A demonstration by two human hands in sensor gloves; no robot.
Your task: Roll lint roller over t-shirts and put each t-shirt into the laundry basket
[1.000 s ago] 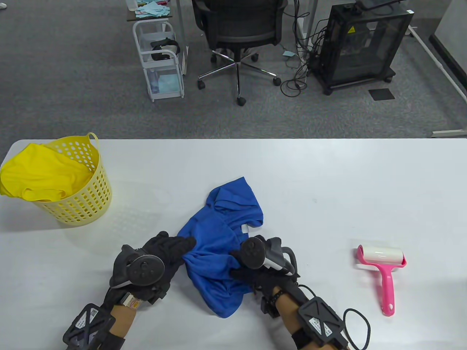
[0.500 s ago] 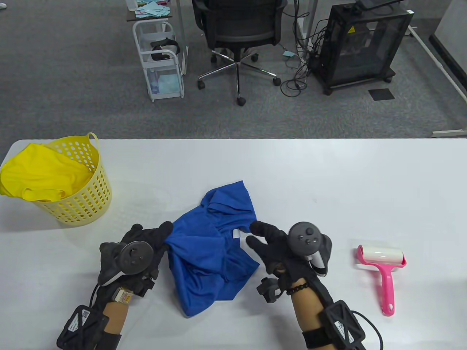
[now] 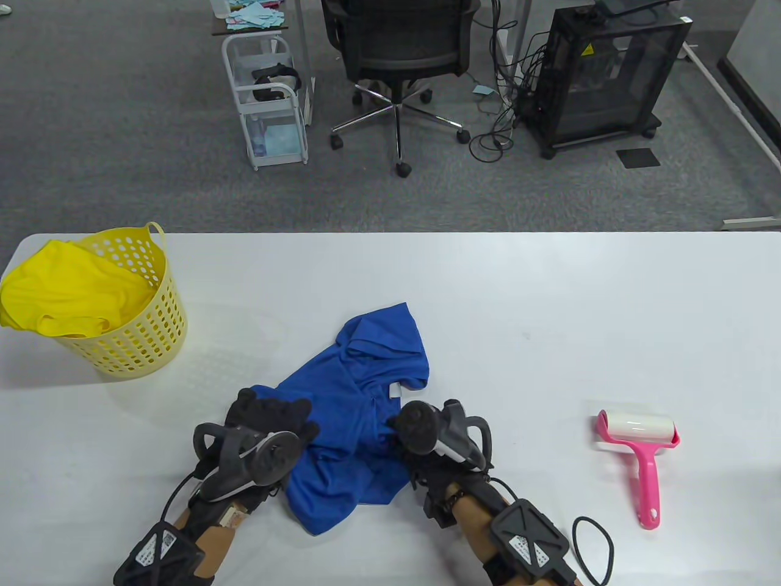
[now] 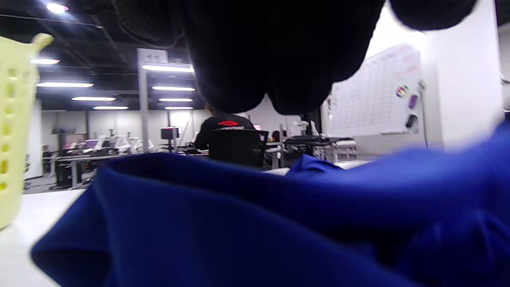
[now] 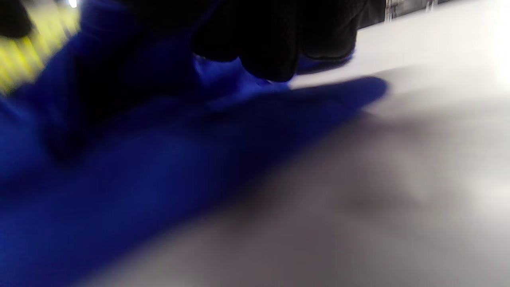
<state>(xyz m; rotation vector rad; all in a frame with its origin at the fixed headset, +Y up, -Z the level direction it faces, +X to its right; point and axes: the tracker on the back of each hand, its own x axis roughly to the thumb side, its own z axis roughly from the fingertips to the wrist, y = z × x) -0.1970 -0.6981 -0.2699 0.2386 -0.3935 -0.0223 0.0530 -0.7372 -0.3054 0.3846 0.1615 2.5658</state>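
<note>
Both gloved hands are gathering the crumpled blue t-shirt [image 3: 360,415]: right hand [image 3: 421,452] clenching fabric, left hand [image 3: 268,421] resting flat-fingered; bunching it compactly should ease the transfer to the yellow laundry basket [image 3: 131,342].

Your right hand's gloved fingers [image 5: 275,44] hang from the top edge, curled into the bunched blue t-shirt [image 5: 151,167], which spreads blurred across the pale table [image 5: 398,179], with a yellow smear [image 5: 24,63] at upper left

both hands [image 3: 341,427] low, palms down
</note>
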